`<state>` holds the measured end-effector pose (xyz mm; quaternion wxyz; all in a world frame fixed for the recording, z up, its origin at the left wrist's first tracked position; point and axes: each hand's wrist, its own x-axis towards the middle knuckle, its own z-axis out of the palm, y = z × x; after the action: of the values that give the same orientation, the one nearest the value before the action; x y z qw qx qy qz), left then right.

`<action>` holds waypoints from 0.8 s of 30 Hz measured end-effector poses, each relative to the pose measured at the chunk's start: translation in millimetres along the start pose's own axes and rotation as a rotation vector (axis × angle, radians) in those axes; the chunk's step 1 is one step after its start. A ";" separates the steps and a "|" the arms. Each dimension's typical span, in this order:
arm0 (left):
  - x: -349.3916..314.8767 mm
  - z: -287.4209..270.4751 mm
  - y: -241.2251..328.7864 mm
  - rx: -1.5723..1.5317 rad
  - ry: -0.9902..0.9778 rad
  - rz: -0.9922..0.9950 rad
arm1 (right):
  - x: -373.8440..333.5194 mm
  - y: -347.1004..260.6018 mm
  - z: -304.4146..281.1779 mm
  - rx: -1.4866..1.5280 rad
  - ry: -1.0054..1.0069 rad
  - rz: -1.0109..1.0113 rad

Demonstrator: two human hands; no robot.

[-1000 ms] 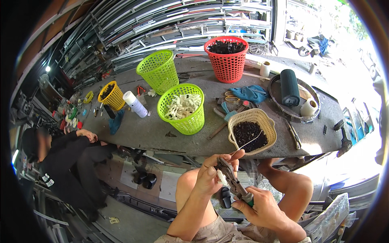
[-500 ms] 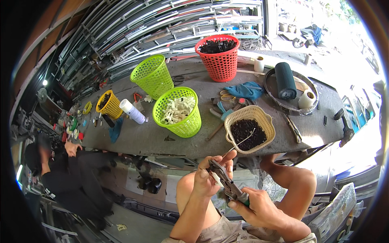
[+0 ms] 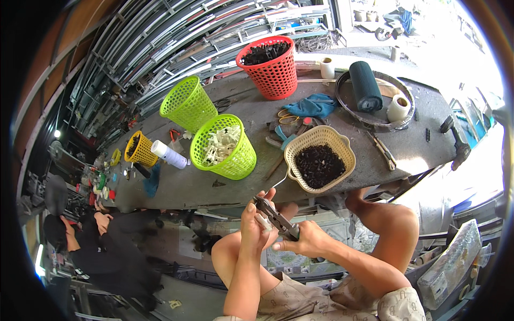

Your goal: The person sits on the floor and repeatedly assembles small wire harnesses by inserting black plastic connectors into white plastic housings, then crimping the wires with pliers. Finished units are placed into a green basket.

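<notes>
My right hand (image 3: 306,239) is wrapped round the handles of metal pliers (image 3: 278,219), whose jaws point up and left. My left hand (image 3: 250,227) is closed on a small white plastic piece (image 3: 264,222), right beside the jaws. A thin pale wire (image 3: 277,183) rises from the left fingertips toward a cream basket (image 3: 350,163). Small black pieces (image 3: 320,166) fill the basket's bottom. Whether the jaws bite on the piece or the wire is hidden by my fingers. Both hands are above my lap, just before the table edge.
On the dark table (image 3: 214,195) stand a green basket of white pieces (image 3: 247,158), another green basket (image 3: 190,107), a red basket of black pieces (image 3: 273,77) and a spray can (image 3: 170,155). A hammer (image 3: 278,160) lies left of the cream basket. Someone in black (image 3: 115,251) sits at left.
My hands, with the pliers and white piece, have moved left and slightly up in view. The wire's end has left the inside of the cream basket. The whole view has shifted a little.
</notes>
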<state>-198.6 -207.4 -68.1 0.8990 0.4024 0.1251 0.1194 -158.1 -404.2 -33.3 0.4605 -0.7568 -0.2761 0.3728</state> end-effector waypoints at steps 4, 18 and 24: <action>9.5 -24.7 0.1 0.088 0.105 -0.051 | 42.3 24.0 21.6 0.109 -0.024 0.054; 52.6 -64.0 -31.3 0.421 0.189 -0.094 | 89.9 72.9 46.9 0.172 0.036 0.205; 75.3 -75.0 -50.3 0.987 0.363 0.135 | 100.7 80.4 48.3 0.027 0.118 0.130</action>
<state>-146.1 -164.2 -164.1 0.5567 0.7578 0.2939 0.1715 -134.3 -337.9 -151.5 0.4610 -0.7876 -0.1935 0.3603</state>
